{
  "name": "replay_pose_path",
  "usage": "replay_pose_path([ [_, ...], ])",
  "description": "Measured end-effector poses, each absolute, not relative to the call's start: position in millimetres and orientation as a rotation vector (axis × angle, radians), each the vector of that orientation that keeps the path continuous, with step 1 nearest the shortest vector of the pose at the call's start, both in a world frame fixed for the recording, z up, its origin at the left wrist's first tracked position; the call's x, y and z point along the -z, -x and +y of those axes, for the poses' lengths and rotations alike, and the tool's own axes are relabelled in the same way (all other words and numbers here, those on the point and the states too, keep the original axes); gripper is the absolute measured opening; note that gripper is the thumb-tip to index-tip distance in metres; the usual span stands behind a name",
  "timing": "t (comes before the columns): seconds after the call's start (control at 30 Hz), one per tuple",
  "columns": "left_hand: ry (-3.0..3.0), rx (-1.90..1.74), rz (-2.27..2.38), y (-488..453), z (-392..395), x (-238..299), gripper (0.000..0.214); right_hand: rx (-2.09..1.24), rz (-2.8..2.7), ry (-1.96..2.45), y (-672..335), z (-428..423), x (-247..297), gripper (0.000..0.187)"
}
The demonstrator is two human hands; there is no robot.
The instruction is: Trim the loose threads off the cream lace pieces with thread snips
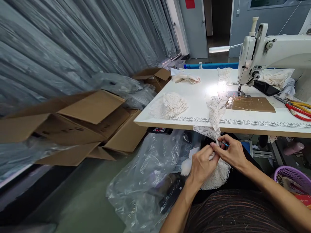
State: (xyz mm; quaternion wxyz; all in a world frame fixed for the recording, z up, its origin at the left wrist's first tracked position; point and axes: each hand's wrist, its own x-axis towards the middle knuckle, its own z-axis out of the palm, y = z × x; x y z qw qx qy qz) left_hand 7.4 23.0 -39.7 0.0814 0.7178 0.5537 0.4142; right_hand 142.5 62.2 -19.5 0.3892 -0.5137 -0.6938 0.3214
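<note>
White lace fabric (215,113) runs from the sewing table down over its front edge to my hands. My left hand (202,163) is closed, pinching the lace just below the table edge. Close against it, my right hand (232,152) grips a thin blue tool (225,144), its kind too small to make out, right at the lace strip. Below both hands a bunched white fringed part (217,176) of the lace hangs over my lap. My fingertips partly hide the spot where tool and fabric meet.
A sewing machine (252,61) stands on the white table (194,110). Red-handled scissors (297,111) lie at right, a lace pile (173,105) at left. Open cardboard boxes (92,106) and clear plastic (145,174) lie left; a purple basket (293,174) stands lower right.
</note>
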Motion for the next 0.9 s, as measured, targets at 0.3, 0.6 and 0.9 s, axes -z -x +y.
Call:
replay_pose_path([
  [0.3, -1.893, -1.400, 1.563, 31.0, -3.3, -4.5, 0.021, -0.958, -2.051, 0.847, -171.1, 23.4, 5.6, 0.018],
  [0.6, -1.417, -1.029, 1.012, 17.1, 3.8, 29.7, 0.053, -1.438, -1.998, 0.864, -174.4, 2.0, 14.9, 0.032],
  [0.9, -1.220, -0.917, 1.280, 16.8, -6.2, 27.5, 0.038, -1.445, -1.965, 1.111, -185.4, 18.7, 29.9, 0.045],
])
